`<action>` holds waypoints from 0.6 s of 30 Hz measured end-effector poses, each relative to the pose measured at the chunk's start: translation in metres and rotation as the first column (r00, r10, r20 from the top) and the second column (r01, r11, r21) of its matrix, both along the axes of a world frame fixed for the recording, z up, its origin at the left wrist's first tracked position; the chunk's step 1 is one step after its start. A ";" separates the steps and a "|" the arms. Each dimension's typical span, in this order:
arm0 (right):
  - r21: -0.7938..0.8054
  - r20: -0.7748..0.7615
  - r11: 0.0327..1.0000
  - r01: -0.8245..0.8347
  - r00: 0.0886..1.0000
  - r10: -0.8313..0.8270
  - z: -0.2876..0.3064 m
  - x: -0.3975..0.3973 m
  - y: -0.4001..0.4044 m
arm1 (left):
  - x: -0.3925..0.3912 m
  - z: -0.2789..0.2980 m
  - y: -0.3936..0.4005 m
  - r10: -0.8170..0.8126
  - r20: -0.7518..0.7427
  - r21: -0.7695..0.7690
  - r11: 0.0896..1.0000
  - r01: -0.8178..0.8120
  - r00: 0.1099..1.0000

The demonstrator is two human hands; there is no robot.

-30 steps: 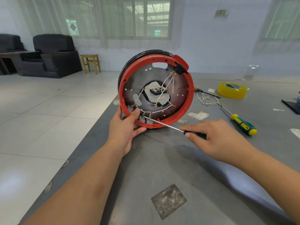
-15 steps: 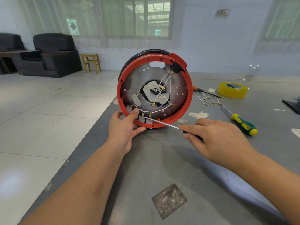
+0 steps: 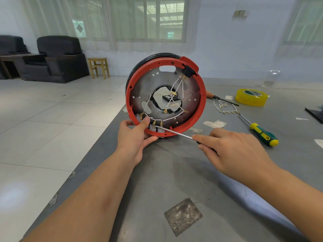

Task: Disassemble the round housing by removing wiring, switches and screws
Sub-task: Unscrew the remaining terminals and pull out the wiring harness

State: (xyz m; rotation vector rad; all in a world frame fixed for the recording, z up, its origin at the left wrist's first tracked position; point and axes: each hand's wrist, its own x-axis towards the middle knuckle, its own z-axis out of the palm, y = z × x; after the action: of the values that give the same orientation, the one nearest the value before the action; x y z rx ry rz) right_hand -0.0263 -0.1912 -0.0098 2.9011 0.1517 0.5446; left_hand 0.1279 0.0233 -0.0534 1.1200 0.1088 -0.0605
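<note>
Two hands are working on the round housing [image 3: 166,95], which is standing on edge on the grey tabletop [image 3: 174,172] with its red rim and metal inner plate facing the camera. The left hand [image 3: 135,137] is gripping the lower rim, its thumb pressing just beside the brass terminals of the white wires [image 3: 172,117] that are running across the plate. The right hand [image 3: 232,151] is curling around the dark handle of a thin screwdriver [image 3: 174,132], its shaft reaching up-left so the tip is sitting at one of the lower terminals, possibly on a screw, though that spot is too small to tell. A green-and-yellow screwdriver [image 3: 262,134], loose white wires [image 3: 225,107], an orange-handled tool [image 3: 220,98] and a yellow tape roll [image 3: 251,97] are lying on the tabletop, well apart to the right.
</note>
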 end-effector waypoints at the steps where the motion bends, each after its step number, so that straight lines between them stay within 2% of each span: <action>1: -0.004 0.003 1.000 0.001 1.000 -0.001 0.000 0.000 0.001 | 0.000 0.001 0.000 0.002 -0.004 0.000 1.000 -0.002 1.000; 10: -0.024 0.027 1.000 0.003 1.000 -0.003 0.000 -0.004 0.010 | -0.003 0.004 0.000 0.008 -0.021 -0.042 0.999 -0.009 1.000; 18: 0.080 -0.039 0.996 0.045 0.998 -0.042 -0.010 -0.004 0.015 | -0.002 0.003 0.001 0.014 -0.018 -0.067 0.998 -0.015 1.000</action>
State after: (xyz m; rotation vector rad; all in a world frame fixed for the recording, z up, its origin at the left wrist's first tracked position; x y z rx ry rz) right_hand -0.0300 -0.1763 -0.0197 2.9860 0.0734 0.5009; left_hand 0.1256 0.0241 -0.0502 1.0516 0.1297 -0.0604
